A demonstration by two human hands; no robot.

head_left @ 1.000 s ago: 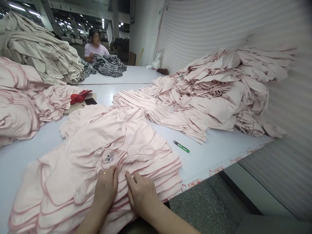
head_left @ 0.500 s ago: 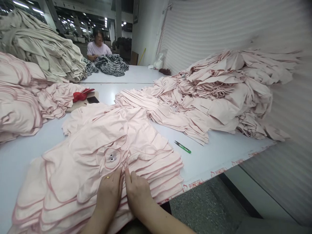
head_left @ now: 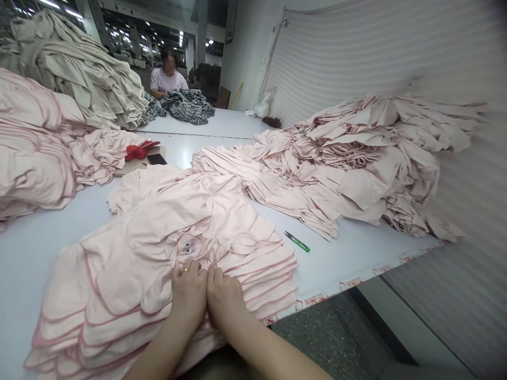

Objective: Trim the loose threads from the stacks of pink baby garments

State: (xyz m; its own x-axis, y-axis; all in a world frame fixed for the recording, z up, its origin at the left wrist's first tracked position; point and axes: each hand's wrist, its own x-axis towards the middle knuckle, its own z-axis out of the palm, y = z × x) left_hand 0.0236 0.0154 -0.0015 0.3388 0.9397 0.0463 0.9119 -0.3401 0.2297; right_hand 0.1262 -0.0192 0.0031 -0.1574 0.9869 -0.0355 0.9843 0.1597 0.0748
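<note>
A wide stack of pale pink garments with darker pink edge trim (head_left: 158, 232) lies on the white table in front of me. My left hand (head_left: 189, 295), wearing a gold ring, and my right hand (head_left: 225, 298) rest side by side on the stack. Their fingertips touch and gather the top layer just below a small pair of dark buttons (head_left: 187, 247). A line of small buttons (head_left: 237, 248) runs to the right of them. Green-handled thread snips (head_left: 297, 241) lie on the table to the right of the stack, out of reach of my fingers.
A large heap of pink garments (head_left: 356, 163) stands on the right against a ribbed white wall. More pink and beige stacks (head_left: 79, 84) fill the left side, near cardboard with a red item and a phone (head_left: 157, 159). A co-worker (head_left: 168, 76) handles dark striped cloth (head_left: 188, 105) across the table.
My hands have moved closer together, from a small gap to touching, and they have pulled the top layer into a gather. The view has also shifted slightly.
</note>
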